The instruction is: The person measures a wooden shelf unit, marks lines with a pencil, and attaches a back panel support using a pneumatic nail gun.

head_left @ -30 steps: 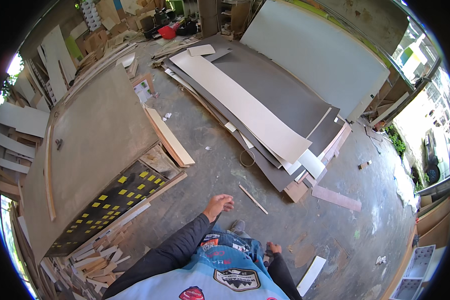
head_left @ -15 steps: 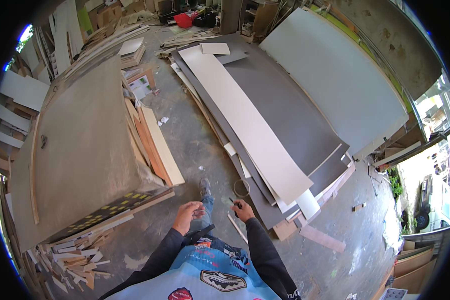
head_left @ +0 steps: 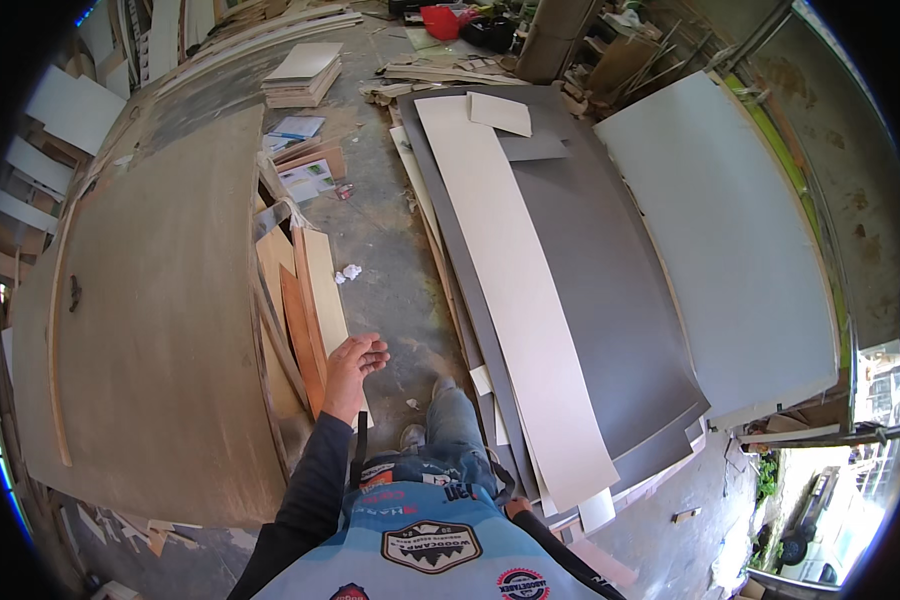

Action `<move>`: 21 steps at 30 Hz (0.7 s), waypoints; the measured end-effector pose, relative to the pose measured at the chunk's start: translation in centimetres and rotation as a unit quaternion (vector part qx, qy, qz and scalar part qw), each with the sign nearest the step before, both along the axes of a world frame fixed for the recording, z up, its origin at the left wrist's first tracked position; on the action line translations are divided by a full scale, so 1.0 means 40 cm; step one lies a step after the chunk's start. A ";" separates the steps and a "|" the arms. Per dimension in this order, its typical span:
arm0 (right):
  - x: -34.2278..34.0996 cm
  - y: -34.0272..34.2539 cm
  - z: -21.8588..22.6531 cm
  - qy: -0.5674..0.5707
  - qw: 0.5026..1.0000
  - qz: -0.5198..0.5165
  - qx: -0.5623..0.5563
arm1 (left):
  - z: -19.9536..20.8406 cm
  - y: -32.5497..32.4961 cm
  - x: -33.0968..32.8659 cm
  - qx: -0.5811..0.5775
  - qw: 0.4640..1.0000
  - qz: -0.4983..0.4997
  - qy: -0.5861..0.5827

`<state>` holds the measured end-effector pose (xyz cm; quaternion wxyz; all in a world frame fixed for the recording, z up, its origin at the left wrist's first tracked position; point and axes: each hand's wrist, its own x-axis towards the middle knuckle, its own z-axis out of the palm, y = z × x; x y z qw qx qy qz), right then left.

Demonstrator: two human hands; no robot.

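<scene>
My left hand [head_left: 356, 368] is raised in front of me, its fingers loosely bent and apart, with nothing seen in it. It hovers beside the long wooden offcuts [head_left: 313, 295] that lean along the table on the left. Low at my right side, my right hand [head_left: 518, 508] shows only in part, close to the near end of the stacked boards; its fingers look closed. A slim dark object runs up by it, too little shown to name. On that stack lies a long cream strip [head_left: 515, 290] over dark grey sheets [head_left: 610, 270], with a small cream piece [head_left: 500, 114] at its far end.
A large brown worktable [head_left: 160, 320] stands on the left. Pale blue-grey board [head_left: 725, 250] leans at the right. Ahead, a narrow floor aisle [head_left: 395, 240] holds crumpled white scraps [head_left: 348, 273]. Farther off are stacked panels [head_left: 303, 75] and a red bag [head_left: 439, 22].
I have stepped forward along the aisle. My left hand has moved up and slightly left, while my right hand has dropped back to my side, its dark tool now mostly hidden.
</scene>
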<state>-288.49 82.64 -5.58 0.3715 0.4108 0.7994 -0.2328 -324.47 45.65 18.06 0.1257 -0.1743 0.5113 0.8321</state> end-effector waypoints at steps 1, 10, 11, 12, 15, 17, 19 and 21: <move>-0.060 -0.010 -0.009 -0.002 1.000 0.021 -0.008 | -0.006 0.011 -0.053 0.002 1.000 0.000 -0.004; -0.818 -0.022 -0.282 0.144 0.979 0.068 -0.124 | -0.163 0.175 -0.703 0.006 0.991 -0.113 -0.079; -0.897 0.006 -0.333 0.197 0.968 0.077 -0.133 | -0.168 0.209 -0.789 -0.010 0.986 -0.140 -0.089; -0.983 0.030 -0.361 0.240 0.958 0.092 -0.131 | -0.159 0.217 -0.870 -0.005 0.986 -0.144 -0.087; -1.395 -0.053 -0.106 0.168 0.981 -0.023 -0.099 | -0.167 0.162 -1.061 -0.024 0.989 -0.107 -0.095; -1.577 -0.026 -0.044 0.236 0.966 -0.050 -0.094 | -0.176 0.156 -1.201 -0.023 0.988 -0.094 -0.117; -1.718 0.000 -0.023 0.303 0.941 -0.099 -0.113 | -0.209 0.135 -1.344 -0.014 0.987 -0.074 -0.145; -1.820 0.023 -0.102 0.367 0.900 -0.182 -0.147 | -0.249 0.130 -1.496 -0.002 0.979 -0.084 -0.184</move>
